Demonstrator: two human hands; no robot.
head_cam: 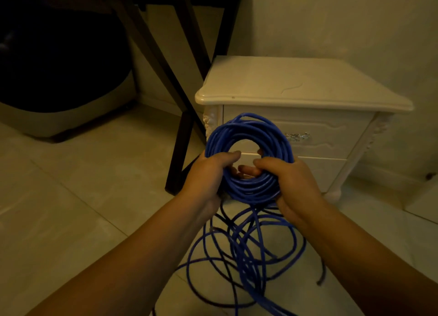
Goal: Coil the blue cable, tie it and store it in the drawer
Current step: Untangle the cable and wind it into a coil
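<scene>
A thick round coil of blue cable (248, 131) is held upright in front of me. My left hand (208, 173) grips its lower left side, thumb over the top and fingers through the hole. My right hand (291, 183) grips the lower right side the same way. Loose loops of the same blue cable (246, 244) hang from the coil and lie tangled on the floor between my forearms. Behind the coil stands a cream nightstand (296, 86) with a closed drawer (331, 133) that has a silver handle (298, 136).
A black-legged table (180, 78) stands left of the nightstand. Under it at far left sits a dark object with a pale base (59, 83). The floor is pale tile (71, 209). A wall runs behind and to the right of the nightstand.
</scene>
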